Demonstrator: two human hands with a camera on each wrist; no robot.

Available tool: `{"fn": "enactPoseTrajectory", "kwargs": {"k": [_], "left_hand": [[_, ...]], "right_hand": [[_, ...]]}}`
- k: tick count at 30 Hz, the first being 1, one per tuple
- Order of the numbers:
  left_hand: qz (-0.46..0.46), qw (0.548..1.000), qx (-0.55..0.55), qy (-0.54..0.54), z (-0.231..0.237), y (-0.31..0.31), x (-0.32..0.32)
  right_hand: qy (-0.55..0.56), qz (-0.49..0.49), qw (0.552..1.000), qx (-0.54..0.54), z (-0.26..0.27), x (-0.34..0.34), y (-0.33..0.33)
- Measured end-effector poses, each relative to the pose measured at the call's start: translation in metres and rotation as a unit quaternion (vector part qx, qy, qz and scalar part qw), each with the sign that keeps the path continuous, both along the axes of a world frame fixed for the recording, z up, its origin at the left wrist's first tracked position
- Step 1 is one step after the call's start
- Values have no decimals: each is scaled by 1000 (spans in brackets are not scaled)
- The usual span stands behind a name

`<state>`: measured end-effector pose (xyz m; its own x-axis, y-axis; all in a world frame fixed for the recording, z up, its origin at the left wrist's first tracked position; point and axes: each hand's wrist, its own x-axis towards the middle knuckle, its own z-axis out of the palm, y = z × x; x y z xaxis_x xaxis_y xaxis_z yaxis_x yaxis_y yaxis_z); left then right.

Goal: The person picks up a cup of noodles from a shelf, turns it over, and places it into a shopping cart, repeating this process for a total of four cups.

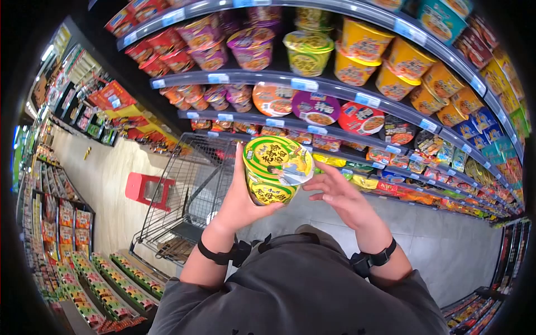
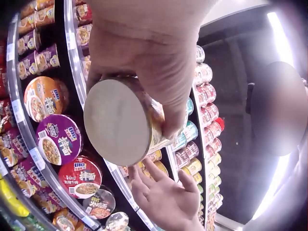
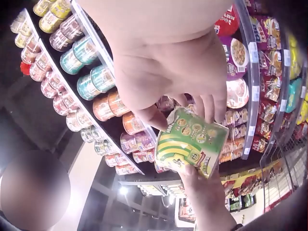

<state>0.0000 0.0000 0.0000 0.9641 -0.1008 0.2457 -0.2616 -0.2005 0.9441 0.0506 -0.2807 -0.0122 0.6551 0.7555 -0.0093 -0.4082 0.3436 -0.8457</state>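
A green and yellow noodle cup (image 1: 271, 192) is gripped around its side by the left hand (image 1: 243, 198), its printed lid facing up toward the head camera. In the left wrist view the cup's pale round base (image 2: 117, 122) shows, with the left hand (image 2: 144, 53) wrapped over it. The right hand (image 1: 349, 204) is beside the cup's right side, fingers loosely bent and apart. In the right wrist view the cup (image 3: 192, 142) lies just beyond the right hand (image 3: 168, 72); whether its fingertips touch the cup, I cannot tell.
Shelves (image 1: 335, 92) of cup and packet noodles curve across the front and right. A wire shopping cart (image 1: 195, 190) stands at the left, with a red stool (image 1: 149, 191) beyond it. More goods racks (image 1: 106, 285) line the lower left.
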Motion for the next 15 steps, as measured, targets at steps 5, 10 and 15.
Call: {"fn": "enactPoseTrajectory", "kwargs": {"k": [5, 10, 15], "left_hand": [[-17, 999, 1, -27, 3, -78, 36], [6, 996, 77, -42, -2, -110, 51], [13, 986, 161, -51, 6, -117, 60]], "right_hand": [[-89, -13, 995, -53, 4, 8, -85], [-111, 24, 992, -46, 6, 17, -119], [-137, 42, 989, -30, 6, 34, -129]]}}
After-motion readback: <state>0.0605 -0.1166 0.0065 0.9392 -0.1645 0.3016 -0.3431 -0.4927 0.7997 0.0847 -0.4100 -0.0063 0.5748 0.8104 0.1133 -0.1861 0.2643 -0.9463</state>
